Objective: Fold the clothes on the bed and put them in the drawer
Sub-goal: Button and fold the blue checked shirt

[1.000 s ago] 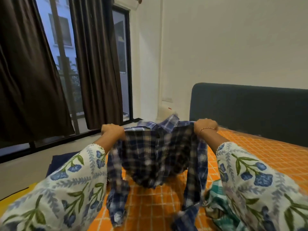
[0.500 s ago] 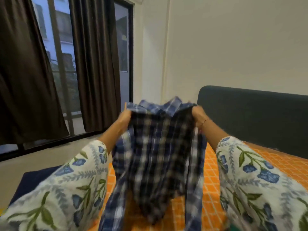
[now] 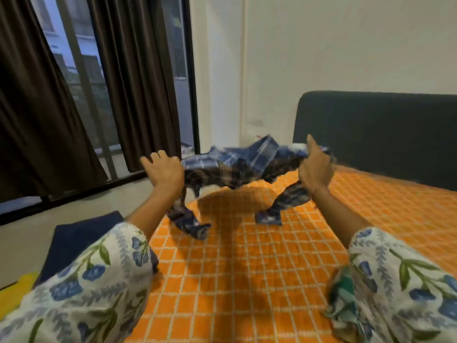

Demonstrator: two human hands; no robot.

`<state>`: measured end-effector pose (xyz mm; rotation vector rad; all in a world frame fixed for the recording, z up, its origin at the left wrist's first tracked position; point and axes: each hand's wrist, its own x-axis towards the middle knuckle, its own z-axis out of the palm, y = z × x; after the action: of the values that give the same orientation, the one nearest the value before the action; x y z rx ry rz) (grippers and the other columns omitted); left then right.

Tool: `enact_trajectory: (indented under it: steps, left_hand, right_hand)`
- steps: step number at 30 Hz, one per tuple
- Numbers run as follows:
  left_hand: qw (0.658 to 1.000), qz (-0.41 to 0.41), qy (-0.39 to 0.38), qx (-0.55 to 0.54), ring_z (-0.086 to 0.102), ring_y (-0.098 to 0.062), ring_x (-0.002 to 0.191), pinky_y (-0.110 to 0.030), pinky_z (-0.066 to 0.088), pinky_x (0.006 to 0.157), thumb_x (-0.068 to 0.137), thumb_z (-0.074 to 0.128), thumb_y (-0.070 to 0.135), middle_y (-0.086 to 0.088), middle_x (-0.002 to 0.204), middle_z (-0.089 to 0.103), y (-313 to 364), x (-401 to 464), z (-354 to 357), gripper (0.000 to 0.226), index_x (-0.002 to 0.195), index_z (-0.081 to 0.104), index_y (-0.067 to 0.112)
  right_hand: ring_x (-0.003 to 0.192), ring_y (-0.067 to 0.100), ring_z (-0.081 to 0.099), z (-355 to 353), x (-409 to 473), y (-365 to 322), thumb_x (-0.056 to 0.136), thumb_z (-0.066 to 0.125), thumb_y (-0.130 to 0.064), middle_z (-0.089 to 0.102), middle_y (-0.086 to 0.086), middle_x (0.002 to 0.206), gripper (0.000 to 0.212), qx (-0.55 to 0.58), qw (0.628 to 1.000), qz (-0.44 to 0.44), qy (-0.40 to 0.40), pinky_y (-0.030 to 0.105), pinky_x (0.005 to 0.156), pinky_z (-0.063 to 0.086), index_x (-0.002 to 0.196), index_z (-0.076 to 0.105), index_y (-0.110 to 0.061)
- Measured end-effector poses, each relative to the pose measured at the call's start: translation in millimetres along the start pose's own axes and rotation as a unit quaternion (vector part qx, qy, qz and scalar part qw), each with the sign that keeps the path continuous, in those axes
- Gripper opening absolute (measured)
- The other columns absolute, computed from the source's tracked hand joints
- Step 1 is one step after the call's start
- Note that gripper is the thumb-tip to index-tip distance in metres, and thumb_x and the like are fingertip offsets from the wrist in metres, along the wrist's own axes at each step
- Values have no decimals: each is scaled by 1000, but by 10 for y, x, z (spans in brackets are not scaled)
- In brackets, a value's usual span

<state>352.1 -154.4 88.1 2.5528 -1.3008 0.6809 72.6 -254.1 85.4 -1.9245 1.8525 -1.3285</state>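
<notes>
The plaid shirt hangs unfolded between both hands' fingers, the left hand and right hand gripping its shoulders above the orange bed, so folding has barely begun, a teal garment waits, and no drawer shows.

dark curtains hang beside a window, left.

I'm only getting one view here, the wide-angle head cam. It's looking forward and down along both arms, sitting close over the orange bed, facing toward the dark headboard and the curtained window off left. Edges are bending a bit.
</notes>
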Motion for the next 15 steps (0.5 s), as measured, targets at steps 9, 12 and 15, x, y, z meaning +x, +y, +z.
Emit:
enact_trajectory:
  steps: [9, 12, 15]
  left_hand:
    - [980, 165, -109, -27, 45, -22, 33, -31, 43, 53, 39, 84, -9, 2, 35, 18, -272, -1614, 1490, 49, 43, 43, 20]
    - [970, 184, -154, -25, 49, -21, 34, -32, 45, 58, 36, 84, -9, 1, 34, 32, -307, -2043, 1748, 39, 44, 54, 16]
    - [963, 173, -207, -24, 51, -21, 39, -36, 46, 61, 25, 88, -3, -4, 43, 48, -404, -2343, 2077, 42, 40, 54, 16]
  right_hand:
    - [58, 26, 40, 602, -1630, 1524, 94, 39, 0, 49, 12, 63, 72, -111, 974, 82, -178, 40, 65, 31, 149, 12, -38]
    - [116, 39, 46, 751, -2034, 1920, 95, 40, -4, 53, 26, 121, 69, -150, 950, 101, -255, 51, 87, 42, 152, 14, -31]
    - [143, 38, 12, 804, -2397, 2133, 96, 38, -9, 25, 23, 152, 68, -228, 912, 113, -323, 52, 112, 22, 152, 7, -33]
